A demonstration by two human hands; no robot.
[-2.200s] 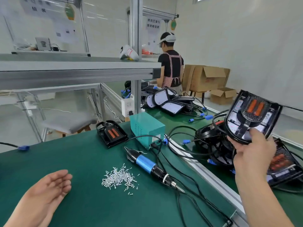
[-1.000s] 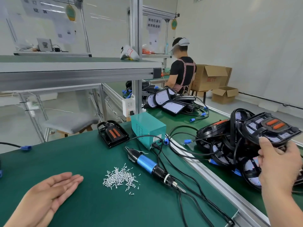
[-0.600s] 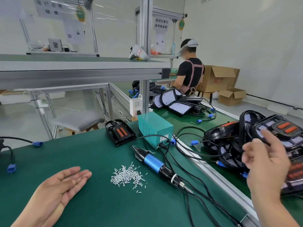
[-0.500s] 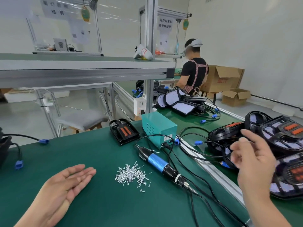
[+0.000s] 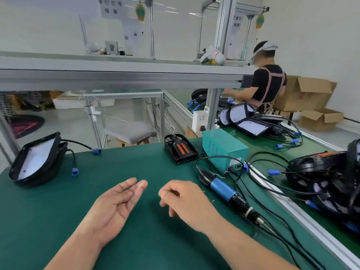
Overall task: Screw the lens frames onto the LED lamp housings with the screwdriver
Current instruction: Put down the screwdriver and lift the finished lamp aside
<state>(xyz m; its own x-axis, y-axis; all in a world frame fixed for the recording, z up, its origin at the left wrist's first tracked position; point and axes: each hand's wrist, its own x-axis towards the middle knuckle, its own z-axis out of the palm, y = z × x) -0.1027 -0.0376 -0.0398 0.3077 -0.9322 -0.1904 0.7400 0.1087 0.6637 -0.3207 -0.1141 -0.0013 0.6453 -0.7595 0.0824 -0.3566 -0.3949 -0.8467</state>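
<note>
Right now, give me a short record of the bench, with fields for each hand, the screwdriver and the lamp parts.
left hand: palm up, fingers relaxed, on the green mat
right hand: fingers curled downward; cannot tell whether they pinch anything
screwdriver: lies on the mat to the right of the right hand, untouched
lamp housing with orange strips: behind the hands, beside the teal box
lamp with white face: leaning at the mat's left edge
pile of housings: far right, among black cables
</note>
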